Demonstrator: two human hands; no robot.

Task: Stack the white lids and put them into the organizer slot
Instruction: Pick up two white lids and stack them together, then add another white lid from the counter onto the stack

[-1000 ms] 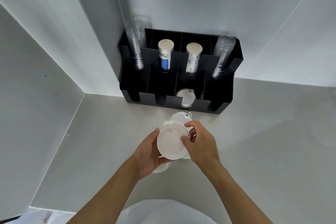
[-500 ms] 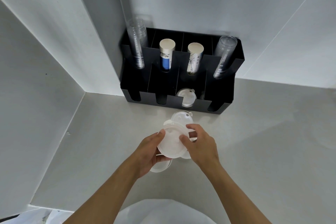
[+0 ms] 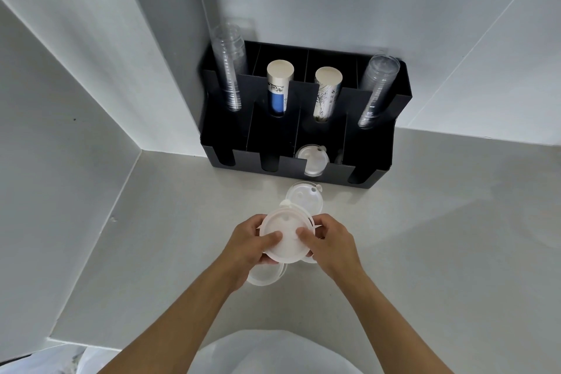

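Hands: left hand (image 3: 247,247) and right hand (image 3: 329,244) both closed on the held lid stack (image 3: 285,235), thumbs on top, fingers wrapped under the rim.
Held lid stack: raised just above the table (image 3: 425,237), near its middle, in front of the organizer; top lid sits slightly off-centre on those beneath, so judged not yet seated flush.
Loose lids: one loose lid (image 3: 304,196) flat on the table just beyond the hands; another lower lid (image 3: 262,278) showing under the left hand; a sliver of white under the right hand, count unclear.
Slot: third front slot (image 3: 312,161) of the black organizer (image 3: 373,158) already carrying at least one stored lid (image 3: 312,158).
Done: part of the lids gathered; some already stored.
Left: squaring the stack, collecting the loose lids, carrying all forward into the slot.
Surroundings: clear cup stacks (image 3: 227,67) and paper cup stacks (image 3: 279,85) in the rear compartments, apart from the work.
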